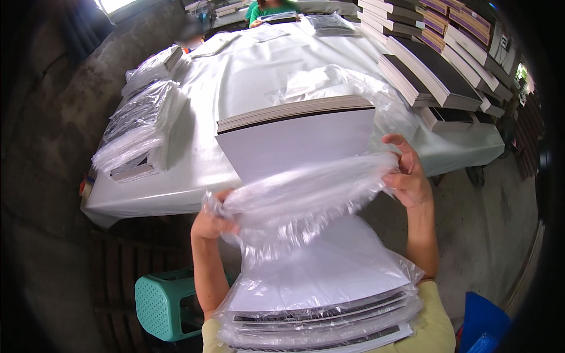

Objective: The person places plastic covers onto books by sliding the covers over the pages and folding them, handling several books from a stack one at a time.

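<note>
A clear plastic bag (306,187) is stretched between my two hands, its film bunched in folds. My left hand (216,220) is closed on one end of it. At the other end my right hand (407,179) pinches the film, index finger raised. Just beyond the bag, a thick stack of white boards (297,138) stands tilted at the table edge, its lower part hidden behind the film. Close to my body lies a pile of plastic-wrapped boards (323,288), layered with dark edges showing.
The table (235,76) has a white cover. Wrapped packs (138,126) are piled on its left; black-topped board stacks (435,73) rise on the right. Loose film (335,82) lies mid-table. A green stool (162,306) stands lower left. A person in green (273,7) is at the far side.
</note>
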A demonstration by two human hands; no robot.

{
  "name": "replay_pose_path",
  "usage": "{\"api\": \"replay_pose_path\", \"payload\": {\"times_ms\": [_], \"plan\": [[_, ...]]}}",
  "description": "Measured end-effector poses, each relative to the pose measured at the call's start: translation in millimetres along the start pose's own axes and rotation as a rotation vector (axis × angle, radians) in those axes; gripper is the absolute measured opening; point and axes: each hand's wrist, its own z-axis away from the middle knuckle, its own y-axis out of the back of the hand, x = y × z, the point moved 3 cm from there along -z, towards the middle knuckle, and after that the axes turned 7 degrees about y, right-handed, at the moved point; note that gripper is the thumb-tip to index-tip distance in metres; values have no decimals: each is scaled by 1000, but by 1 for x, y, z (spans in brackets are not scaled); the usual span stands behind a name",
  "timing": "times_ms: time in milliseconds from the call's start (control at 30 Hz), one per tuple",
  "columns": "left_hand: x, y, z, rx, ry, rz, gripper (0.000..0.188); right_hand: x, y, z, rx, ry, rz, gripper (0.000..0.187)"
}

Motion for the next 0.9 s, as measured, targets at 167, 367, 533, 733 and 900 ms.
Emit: {"api": "replay_pose_path", "payload": {"times_ms": [167, 367, 533, 733, 900], "plan": [[54, -8, -25, 863, -287, -696, 50, 7, -16, -14, 139, 279, 666, 51], [67, -18, -45, 1112, -720, -1023, 29, 5, -16, -41, 478, 694, 1058, 58], [41, -1, -15, 728, -774, -568, 22, 1, -16, -18, 506, 859, 1156, 42], [61, -6, 16, 320, -544, -616, 39, -42, -25, 25, 311, 741, 1184, 23], [39, -17, 3, 4, 64, 21, 24, -49, 0, 35, -177, 77, 363, 36]]}}
